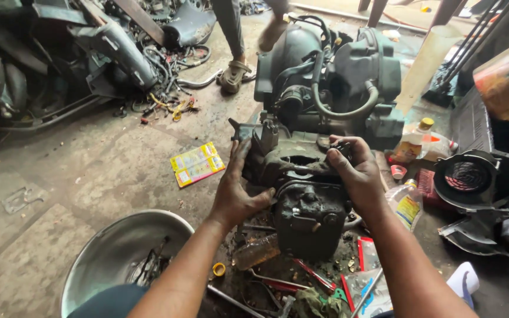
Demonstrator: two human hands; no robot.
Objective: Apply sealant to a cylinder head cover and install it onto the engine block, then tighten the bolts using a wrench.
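Observation:
A dark, greasy engine block (304, 200) stands on the concrete floor in front of me. My left hand (235, 189) grips its left side, thumb against the casing. My right hand (356, 169) holds the upper right edge, fingers curled over a small dark part on top. Both hands are black with grease. A larger engine assembly (331, 70) with hoses stands just behind it.
A steel bowl (113, 247) with small tools sits at lower left. Screwdrivers and pliers (301, 282) lie below the engine. A yellow card (197, 164) lies on the floor, plastic bottles (410, 144) at right, scrap parts (89, 53) at upper left. Another person's sandalled feet (237, 70) stand beyond.

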